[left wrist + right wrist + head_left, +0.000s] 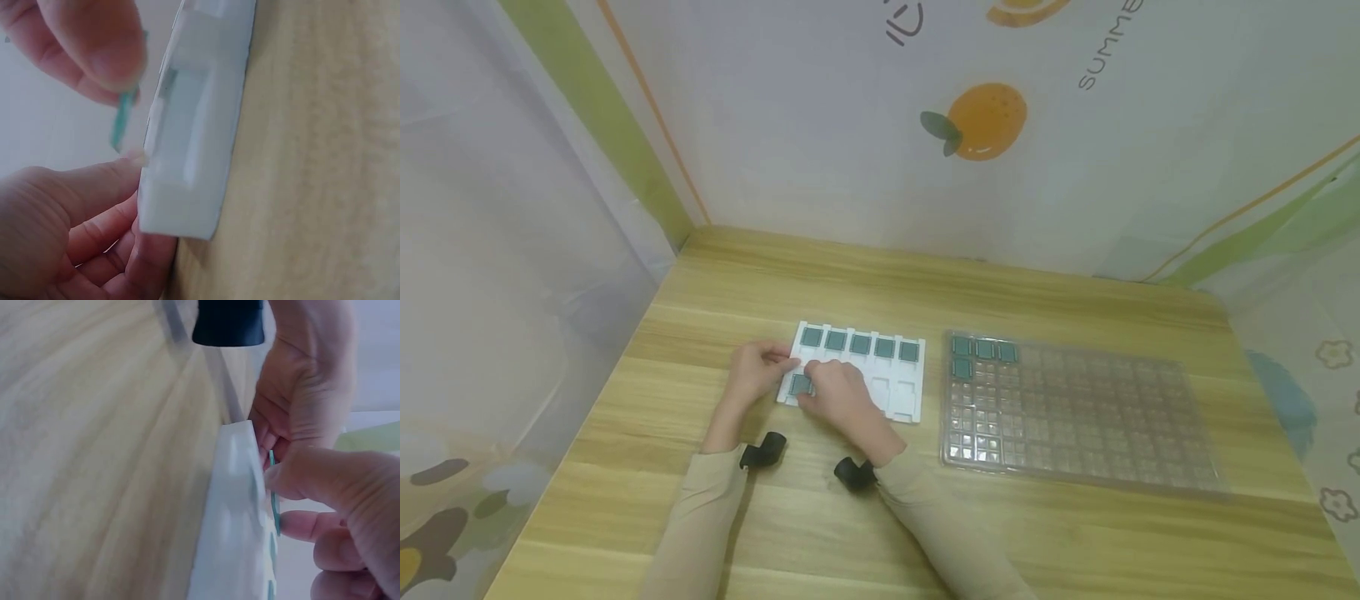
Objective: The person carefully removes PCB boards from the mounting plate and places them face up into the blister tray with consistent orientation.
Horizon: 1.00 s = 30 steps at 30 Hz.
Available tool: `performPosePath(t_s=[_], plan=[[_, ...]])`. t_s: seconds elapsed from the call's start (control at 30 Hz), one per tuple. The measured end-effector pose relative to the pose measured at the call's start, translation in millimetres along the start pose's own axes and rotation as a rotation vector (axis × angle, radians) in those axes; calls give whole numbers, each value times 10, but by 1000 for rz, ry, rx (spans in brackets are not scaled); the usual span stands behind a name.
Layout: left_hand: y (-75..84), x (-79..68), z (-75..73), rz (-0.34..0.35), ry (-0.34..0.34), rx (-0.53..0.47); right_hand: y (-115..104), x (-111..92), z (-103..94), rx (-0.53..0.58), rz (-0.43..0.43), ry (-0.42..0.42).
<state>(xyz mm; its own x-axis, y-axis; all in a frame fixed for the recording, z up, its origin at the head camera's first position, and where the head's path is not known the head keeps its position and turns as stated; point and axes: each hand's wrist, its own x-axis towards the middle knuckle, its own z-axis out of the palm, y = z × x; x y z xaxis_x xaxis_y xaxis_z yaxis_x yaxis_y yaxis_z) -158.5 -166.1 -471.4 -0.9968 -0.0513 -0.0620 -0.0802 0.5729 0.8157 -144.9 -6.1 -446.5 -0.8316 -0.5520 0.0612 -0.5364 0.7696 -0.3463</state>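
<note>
A thin green square chip (800,384) is pinched between the thumb and fingers of my right hand (844,400), over the front left pocket of a white tray (883,367). Seen edge-on in the left wrist view, the chip (122,120) is tilted and close above the tray surface. My left hand (752,372) grips the tray's left end, thumb on its upper edge and fingers curled at its side. Several like chips (861,343) fill the tray's far row. Pockets in the near row to the right of my right hand hold no chips.
Right of the white tray lies a large clear plastic tray (1075,417) with many small pockets; several green chips (985,349) sit at its far left corner. Black wrist mounts (765,450) jut from both sleeves. A printed curtain (820,125) hangs behind the wooden table (850,550).
</note>
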Motion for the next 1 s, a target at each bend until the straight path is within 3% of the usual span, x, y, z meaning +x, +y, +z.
performPosePath(t_s=[0.43, 1.0], plan=[[33, -13, 1, -15, -2, 12, 139, -145, -135, 8, 25, 45], [49, -38, 0, 23, 14, 12, 340, -296, -252, 40, 95, 47]])
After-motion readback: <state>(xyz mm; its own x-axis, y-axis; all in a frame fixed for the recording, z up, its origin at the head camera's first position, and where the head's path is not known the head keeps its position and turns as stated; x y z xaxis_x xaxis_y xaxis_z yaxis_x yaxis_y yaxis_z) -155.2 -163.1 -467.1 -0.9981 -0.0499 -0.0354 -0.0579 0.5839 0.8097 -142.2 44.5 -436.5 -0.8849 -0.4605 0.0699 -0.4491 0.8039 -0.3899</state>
